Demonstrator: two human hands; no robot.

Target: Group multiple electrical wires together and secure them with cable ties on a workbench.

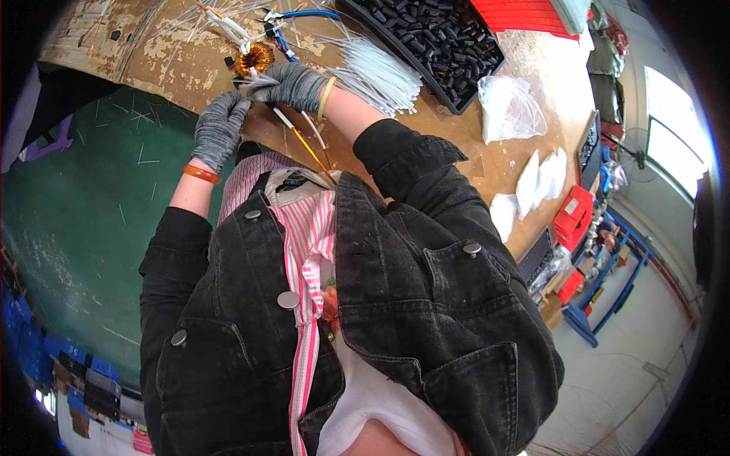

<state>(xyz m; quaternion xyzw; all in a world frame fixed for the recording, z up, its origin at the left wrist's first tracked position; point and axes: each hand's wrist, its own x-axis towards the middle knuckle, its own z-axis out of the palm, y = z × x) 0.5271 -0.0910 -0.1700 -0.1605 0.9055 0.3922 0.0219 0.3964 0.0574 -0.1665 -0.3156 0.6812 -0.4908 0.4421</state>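
The left glove [218, 131] and right glove [296, 87] are streaked grey, the bangle [201, 175] amber, the wristband [326, 97] yellow, the coil [259, 56] copper-orange and the cable [308, 14] blue. The jacket [479, 304] is black with silvery buttons [288, 300], the cloth [308, 220] striped pink and white. The table [445, 144] is tan with pale blotches, the floor [91, 201] green, the tubes [384, 80] white, the tray [437, 92] and its pieces [433, 38] black, the bins [572, 216] red.
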